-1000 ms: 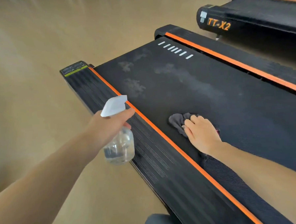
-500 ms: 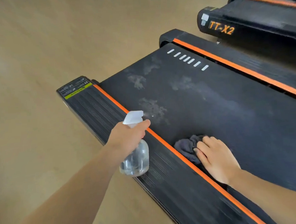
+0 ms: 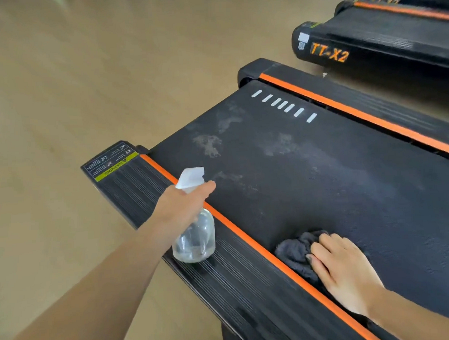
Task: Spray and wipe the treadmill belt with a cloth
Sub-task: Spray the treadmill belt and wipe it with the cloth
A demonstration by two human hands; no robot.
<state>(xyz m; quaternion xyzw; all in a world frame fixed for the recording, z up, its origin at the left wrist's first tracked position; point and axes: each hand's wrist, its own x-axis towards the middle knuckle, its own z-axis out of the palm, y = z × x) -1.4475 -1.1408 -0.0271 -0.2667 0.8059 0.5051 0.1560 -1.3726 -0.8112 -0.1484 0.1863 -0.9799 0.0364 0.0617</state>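
Note:
The black treadmill belt (image 3: 322,180) runs from lower right to its far end, with pale dusty smudges (image 3: 209,144) toward that end. My left hand (image 3: 180,211) grips a clear spray bottle (image 3: 196,239) with a white nozzle, held over the near side rail, nozzle aimed toward the belt. My right hand (image 3: 345,270) lies flat on a dark grey cloth (image 3: 295,252), pressing it on the belt beside the orange stripe (image 3: 248,241).
A ribbed black side rail (image 3: 130,185) with a yellow warning label lies at the left edge. The far rail (image 3: 371,115) has another orange stripe. A second treadmill marked TT-X2 (image 3: 329,54) stands at the upper right. Wooden floor (image 3: 70,87) surrounds them.
The view has shifted, so the treadmill's end sits lower in frame. My right hand and cloth have slid back along the belt near the orange stripe. The bottle now hangs over the rail.

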